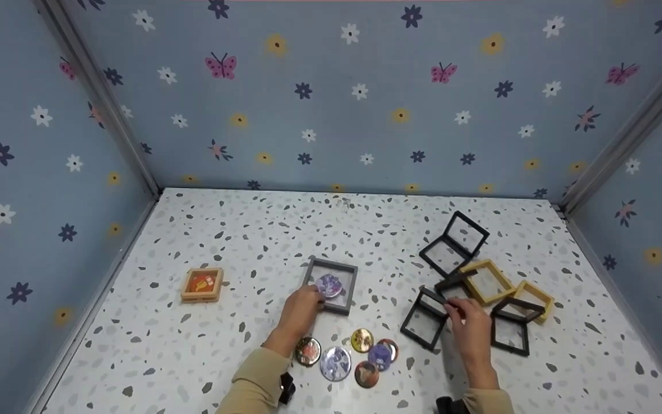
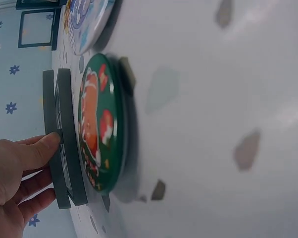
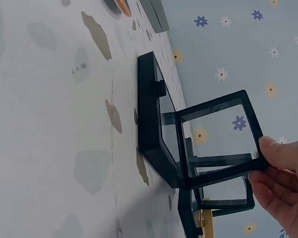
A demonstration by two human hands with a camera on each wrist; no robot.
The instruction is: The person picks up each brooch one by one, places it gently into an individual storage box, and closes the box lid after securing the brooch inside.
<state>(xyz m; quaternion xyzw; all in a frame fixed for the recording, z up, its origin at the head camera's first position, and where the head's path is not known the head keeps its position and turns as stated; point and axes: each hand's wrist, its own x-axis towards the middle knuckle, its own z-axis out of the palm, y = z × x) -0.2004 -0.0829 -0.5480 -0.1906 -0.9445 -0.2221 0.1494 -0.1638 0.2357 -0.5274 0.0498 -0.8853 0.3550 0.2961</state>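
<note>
My left hand (image 1: 301,313) holds the near-left side of a grey display frame (image 1: 352,289), thumb on one half and fingers on the other. A purple-and-white round badge (image 1: 329,285) shows through its clear film. In the left wrist view a narrow gap runs between the frame's two halves. Between thumb and fingers, my right hand (image 1: 472,330) pinches the corner of a small black display frame's raised lid (image 3: 253,124). The black base (image 3: 148,109) rests on the table, with nothing inside it. A green-rimmed badge (image 2: 104,129) lies beside the left hand.
More round badges lie near the front, among them a large purple-white one (image 1: 335,363) and a yellow one (image 1: 362,340). Several black frames stand unfolded at the right, around yellow frames (image 1: 500,298). A light wooden-coloured frame (image 1: 185,294) with an orange badge sits at the left.
</note>
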